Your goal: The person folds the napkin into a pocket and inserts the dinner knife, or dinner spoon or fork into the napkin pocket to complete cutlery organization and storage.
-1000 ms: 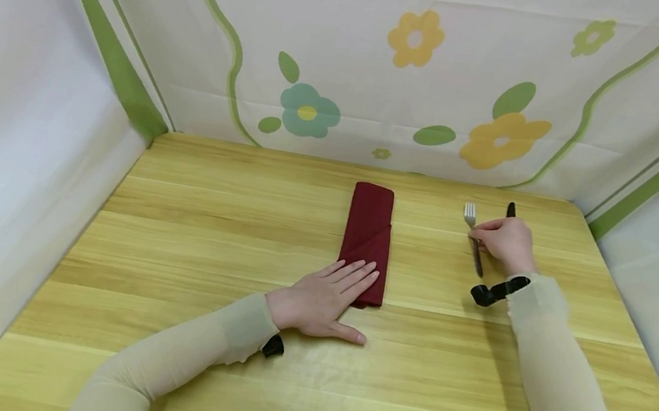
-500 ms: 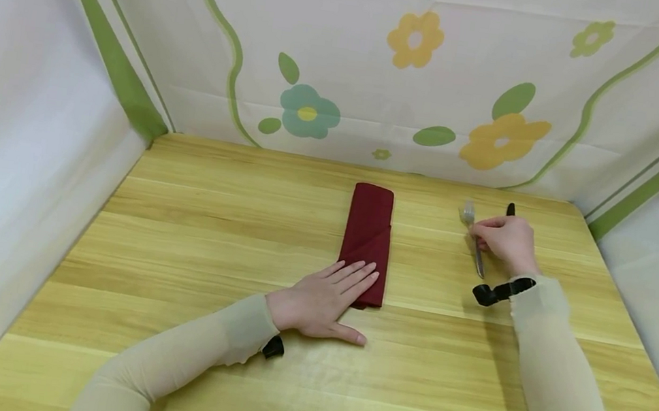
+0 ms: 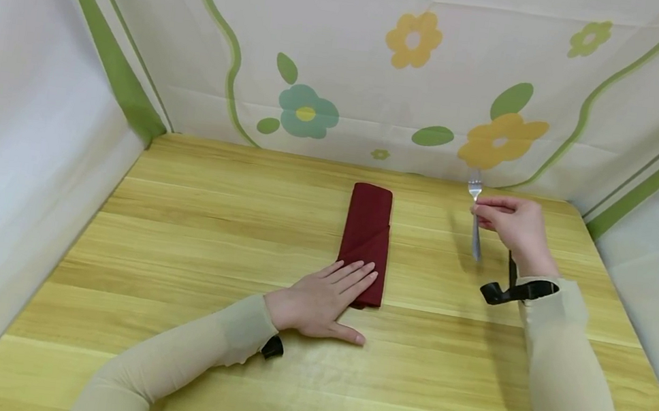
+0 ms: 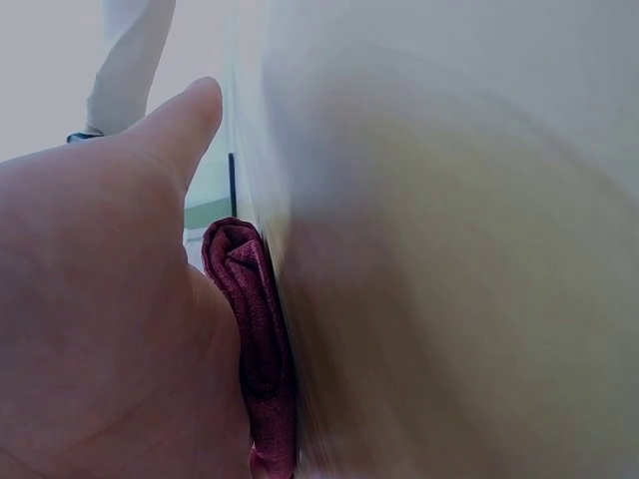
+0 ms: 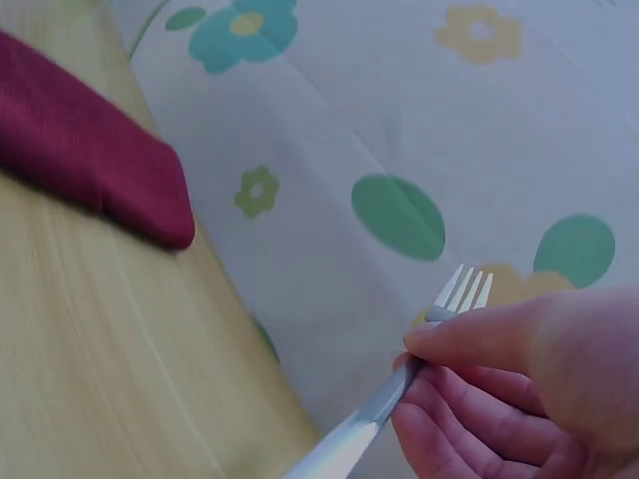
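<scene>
A dark red folded cloth napkin (image 3: pixel 368 220) lies lengthwise on the wooden table. My left hand (image 3: pixel 320 300) rests flat across its near end, fingers straight and thumb spread. In the left wrist view the napkin's rolled layers (image 4: pixel 258 329) show beside the palm. My right hand (image 3: pixel 518 229) pinches a metal fork (image 3: pixel 476 241) at mid-handle between thumb and fingers, tines pointing to the back. The fork is raised off the table, its shadow apart from it. In the right wrist view the fork (image 5: pixel 374 409) slants up through the fingertips.
Just under the right hand a narrow dark strip (image 3: pixel 511 269) shows; whether it is another utensil or part of the wrist mount, I cannot tell. A white curtain (image 3: pixel 349 43) with printed flowers hangs behind the wooden table (image 3: pixel 210 218), and plain fabric stands at both sides.
My right hand has lifted the fork from the table and shifted it slightly toward the back. A black utensil tip beyond that hand is now hidden. The left hand and napkin stay put.
</scene>
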{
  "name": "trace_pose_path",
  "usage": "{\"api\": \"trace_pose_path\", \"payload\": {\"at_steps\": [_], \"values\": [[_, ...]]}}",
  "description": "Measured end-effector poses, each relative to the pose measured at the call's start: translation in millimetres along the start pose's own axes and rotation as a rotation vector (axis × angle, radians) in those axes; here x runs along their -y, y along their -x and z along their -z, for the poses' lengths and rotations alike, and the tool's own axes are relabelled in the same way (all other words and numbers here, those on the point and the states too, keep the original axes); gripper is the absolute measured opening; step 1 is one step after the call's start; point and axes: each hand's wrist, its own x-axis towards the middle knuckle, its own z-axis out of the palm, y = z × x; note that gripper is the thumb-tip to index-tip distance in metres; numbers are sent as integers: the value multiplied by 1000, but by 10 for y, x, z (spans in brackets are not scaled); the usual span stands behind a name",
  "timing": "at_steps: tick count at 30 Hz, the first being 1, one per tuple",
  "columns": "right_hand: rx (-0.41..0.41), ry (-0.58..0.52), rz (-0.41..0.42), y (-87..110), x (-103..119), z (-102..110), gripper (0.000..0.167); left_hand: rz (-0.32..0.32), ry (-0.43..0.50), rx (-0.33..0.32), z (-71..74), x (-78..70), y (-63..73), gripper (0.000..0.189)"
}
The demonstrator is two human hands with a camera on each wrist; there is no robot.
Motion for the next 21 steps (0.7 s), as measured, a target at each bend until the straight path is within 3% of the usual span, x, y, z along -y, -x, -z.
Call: {"api": "trace_pose_path", "payload": {"at_steps": [7,11,16,21], "values": [[-20,-98,82,131,224,-146,42,-4,15,-1,43,-21,19,106],[-13,-193,131,195,321,-262,38,-12,83,-16,58,1,25,103],[27,-273,186,300,411,-389,30,-16,287,-54,130,61,37,97],[74,-330,232,398,504,-507,23,-4,559,-181,265,132,34,90]]}}
